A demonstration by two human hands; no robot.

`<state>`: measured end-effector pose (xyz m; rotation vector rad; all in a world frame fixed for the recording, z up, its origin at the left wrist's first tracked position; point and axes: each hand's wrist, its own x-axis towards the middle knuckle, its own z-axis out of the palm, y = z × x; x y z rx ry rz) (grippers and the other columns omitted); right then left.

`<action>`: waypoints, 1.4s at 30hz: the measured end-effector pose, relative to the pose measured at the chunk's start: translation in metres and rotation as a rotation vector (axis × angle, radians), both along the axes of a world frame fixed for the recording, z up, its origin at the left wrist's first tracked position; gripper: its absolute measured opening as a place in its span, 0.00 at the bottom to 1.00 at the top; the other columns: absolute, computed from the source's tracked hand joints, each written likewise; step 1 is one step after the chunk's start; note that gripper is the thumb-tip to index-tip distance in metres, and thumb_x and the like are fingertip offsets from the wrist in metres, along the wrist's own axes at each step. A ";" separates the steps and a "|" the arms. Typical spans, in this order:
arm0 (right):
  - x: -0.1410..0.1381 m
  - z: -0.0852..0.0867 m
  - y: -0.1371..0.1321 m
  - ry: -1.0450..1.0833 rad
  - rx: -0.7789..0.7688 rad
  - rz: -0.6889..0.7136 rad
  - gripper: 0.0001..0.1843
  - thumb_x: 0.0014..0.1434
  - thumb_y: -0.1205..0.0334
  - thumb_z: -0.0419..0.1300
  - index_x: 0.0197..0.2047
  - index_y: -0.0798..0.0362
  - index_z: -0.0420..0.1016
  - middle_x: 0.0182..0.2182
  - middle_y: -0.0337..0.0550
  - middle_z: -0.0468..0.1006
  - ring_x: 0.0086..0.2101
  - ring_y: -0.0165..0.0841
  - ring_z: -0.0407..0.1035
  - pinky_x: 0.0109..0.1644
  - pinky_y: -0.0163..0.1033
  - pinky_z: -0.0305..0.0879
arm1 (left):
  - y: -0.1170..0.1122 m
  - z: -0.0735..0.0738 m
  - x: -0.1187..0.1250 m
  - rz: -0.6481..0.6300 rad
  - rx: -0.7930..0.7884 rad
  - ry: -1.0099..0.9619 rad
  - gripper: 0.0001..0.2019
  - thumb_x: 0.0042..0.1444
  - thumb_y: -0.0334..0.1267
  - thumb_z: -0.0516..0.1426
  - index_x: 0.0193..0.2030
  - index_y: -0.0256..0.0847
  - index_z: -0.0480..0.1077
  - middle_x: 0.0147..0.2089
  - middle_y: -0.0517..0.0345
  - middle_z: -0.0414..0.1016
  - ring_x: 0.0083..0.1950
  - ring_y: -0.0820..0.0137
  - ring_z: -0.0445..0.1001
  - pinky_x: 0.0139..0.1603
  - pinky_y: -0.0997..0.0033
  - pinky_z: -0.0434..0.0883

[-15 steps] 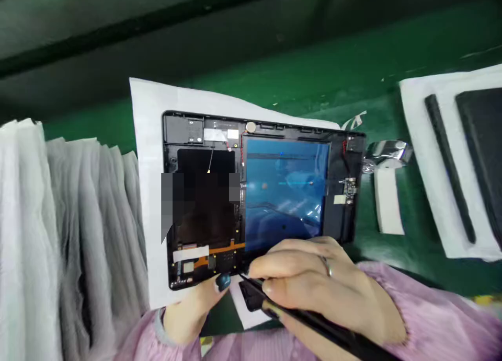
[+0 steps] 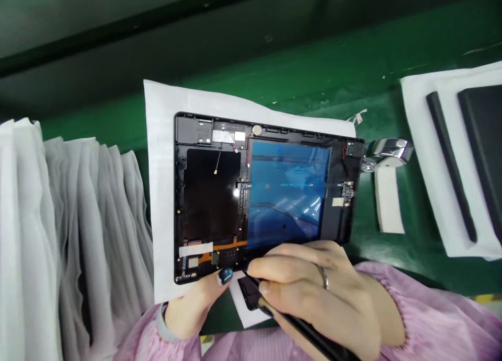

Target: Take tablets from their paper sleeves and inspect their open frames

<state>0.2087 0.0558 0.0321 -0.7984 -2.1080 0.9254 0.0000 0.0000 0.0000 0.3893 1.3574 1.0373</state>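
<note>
The open tablet [image 2: 270, 194], its black frame and blue panel facing up, is being gripped at its near edge by the left hand [image 2: 192, 311]. The thumb [image 2: 225, 276] is being pressed on the frame's near corner, while the other fingers are being kept out of sight beneath it. Compared with the earlier frame, the tablet is being held further right and squarer to the view, and the white paper sheet [image 2: 160, 194] beneath it is being carried along with it.

A slim black tool [image 2: 301, 324] is being clasped in the right hand [image 2: 314, 293], whose fingers [image 2: 290, 256] are being curled closed over its shaft, with a ring [image 2: 324, 277] being worn on one of them. The tool is being angled more steeply than before, and less of its shaft is being shown past the hand. Its tip is being kept at the tablet's near edge, just beside the left thumb; whether it touches cannot be told.

Directly above the grip, an orange flex cable [image 2: 223, 247] is being shown inside the frame. To the left of the grip, a stack of translucent white sheets [image 2: 90, 235] is being kept upright. To the right, a silver metal object [image 2: 388, 151] and a white sheet [image 2: 419, 157] bearing black strips [image 2: 451, 167] are being left on the green mat [image 2: 314, 79].
</note>
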 end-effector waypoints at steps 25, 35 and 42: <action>-0.010 -0.008 0.000 0.000 0.332 -0.099 0.17 0.64 0.74 0.54 0.26 0.53 0.74 0.33 0.38 0.83 0.36 0.31 0.77 0.33 0.36 0.76 | 0.011 0.005 0.005 -0.130 0.115 0.041 0.17 0.50 0.45 0.66 0.47 0.45 0.80 0.49 0.52 0.83 0.60 0.49 0.74 0.63 0.49 0.70; -0.008 -0.007 0.015 0.092 0.302 0.024 0.08 0.62 0.76 0.55 0.35 0.61 0.74 0.33 0.50 0.83 0.34 0.35 0.78 0.34 0.37 0.78 | 0.022 0.001 0.010 -0.071 0.222 -0.053 0.17 0.51 0.38 0.65 0.49 0.46 0.78 0.51 0.53 0.82 0.60 0.51 0.74 0.63 0.49 0.70; 0.032 -0.006 0.001 0.007 0.174 -0.030 0.09 0.64 0.68 0.56 0.46 0.51 0.73 0.41 0.47 0.82 0.40 0.36 0.79 0.44 0.42 0.78 | 0.040 0.004 0.016 0.251 0.250 -0.218 0.16 0.43 0.37 0.63 0.42 0.47 0.80 0.50 0.57 0.83 0.59 0.50 0.74 0.63 0.48 0.70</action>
